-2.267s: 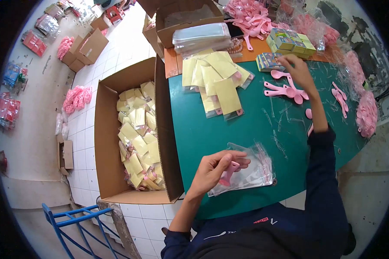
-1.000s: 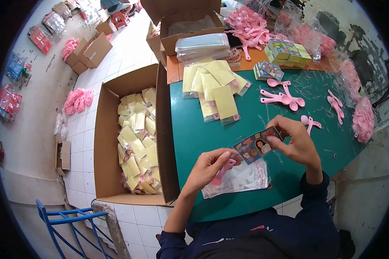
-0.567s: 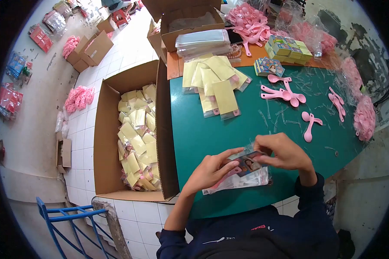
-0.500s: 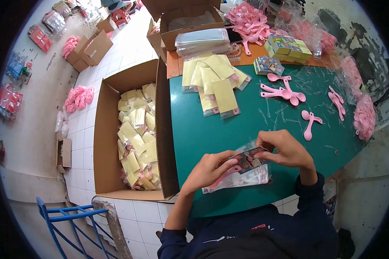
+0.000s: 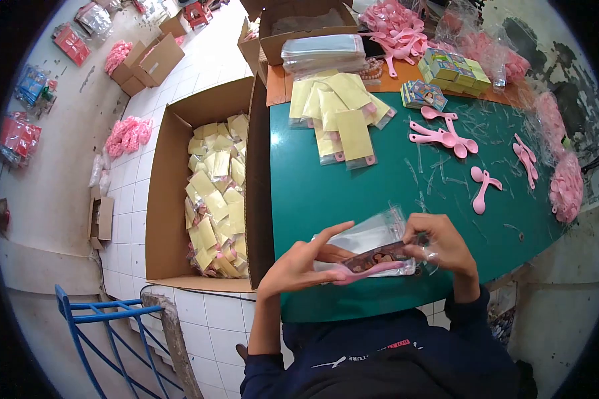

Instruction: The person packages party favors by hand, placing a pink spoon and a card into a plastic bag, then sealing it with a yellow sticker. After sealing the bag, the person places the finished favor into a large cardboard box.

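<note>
At the near edge of the green table, my left hand (image 5: pixel 298 265) grips a pink spoon (image 5: pixel 374 268) and a dark printed card (image 5: pixel 377 258), its thumb at the spoon and its index finger raised. My right hand (image 5: pixel 442 243) pinches clear plastic at the right end of the card, where a crinkled bit of film shows by the fingers. Clear plastic bags (image 5: pixel 373 233) lie under and behind the card. Whether card and spoon are fully inside a bag I cannot tell.
A carton (image 5: pixel 161 199) of packed yellow-backed packets stands left of the table (image 5: pixel 313 199). More packets (image 5: pixel 354 136) lie at the table's back left. Loose pink spoons (image 5: pixel 446 138), card stacks (image 5: pixel 452 70) and plastic scraps spread across the back and right. A blue metal frame (image 5: pixel 106 312) stands lower left.
The card has tilted flatter and moved slightly down, with the spoon now along its near edge. My left index finger has lifted, and my right hand has shifted right, drawing at the plastic.
</note>
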`<state>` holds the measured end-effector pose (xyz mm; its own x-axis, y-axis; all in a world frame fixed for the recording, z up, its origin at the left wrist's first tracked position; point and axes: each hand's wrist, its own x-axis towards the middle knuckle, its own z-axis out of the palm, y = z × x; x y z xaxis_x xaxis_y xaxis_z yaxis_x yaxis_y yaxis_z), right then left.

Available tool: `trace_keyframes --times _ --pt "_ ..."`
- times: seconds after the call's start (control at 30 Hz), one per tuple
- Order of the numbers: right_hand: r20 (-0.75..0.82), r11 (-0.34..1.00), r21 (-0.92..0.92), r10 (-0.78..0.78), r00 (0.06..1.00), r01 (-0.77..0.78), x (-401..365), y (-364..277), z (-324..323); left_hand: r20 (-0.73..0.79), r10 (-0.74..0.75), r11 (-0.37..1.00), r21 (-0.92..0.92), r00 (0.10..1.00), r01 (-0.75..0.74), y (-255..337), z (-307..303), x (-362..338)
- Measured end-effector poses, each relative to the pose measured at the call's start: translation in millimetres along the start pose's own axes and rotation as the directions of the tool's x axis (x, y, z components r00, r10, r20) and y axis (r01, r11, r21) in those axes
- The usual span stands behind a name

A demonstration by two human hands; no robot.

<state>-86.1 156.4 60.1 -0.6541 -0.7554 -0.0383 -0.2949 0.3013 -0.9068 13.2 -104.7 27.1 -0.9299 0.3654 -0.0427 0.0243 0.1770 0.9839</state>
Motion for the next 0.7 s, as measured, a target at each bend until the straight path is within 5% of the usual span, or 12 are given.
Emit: trace_keyframes --times 0.13,0.17,0.27,0.53,0.6,0.7 --pt "-0.023 0.930 0.308 0.218 0.976 -0.200 -15 8 19 -0.134 -0.075 0.985 -0.166 0.988 0.053 -4 7 -14" --pt "0.003 0.940 0.295 0.175 0.985 -0.168 -18 4 18 -0.177 -0.107 0.980 -0.182 0.978 0.074 -3 10 -15" --pt "0.015 0.792 0.523 0.360 0.933 -0.314 -23 -11 24 -0.256 -0.179 0.967 -0.226 0.950 0.121 5 25 -14" --pt "-0.147 0.845 0.492 0.316 0.937 -0.207 -38 15 28 -0.150 -0.154 0.963 -0.244 0.977 0.114 1 37 -16" --pt "-0.149 0.857 0.489 0.269 0.952 -0.165 -35 15 27 -0.253 -0.155 0.977 -0.182 0.955 0.110 1 37 -15" --pt "-0.364 0.946 0.318 0.190 0.912 -0.070 -30 0 29 -0.503 -0.115 0.993 -0.041 0.857 0.110 -3 48 -9"
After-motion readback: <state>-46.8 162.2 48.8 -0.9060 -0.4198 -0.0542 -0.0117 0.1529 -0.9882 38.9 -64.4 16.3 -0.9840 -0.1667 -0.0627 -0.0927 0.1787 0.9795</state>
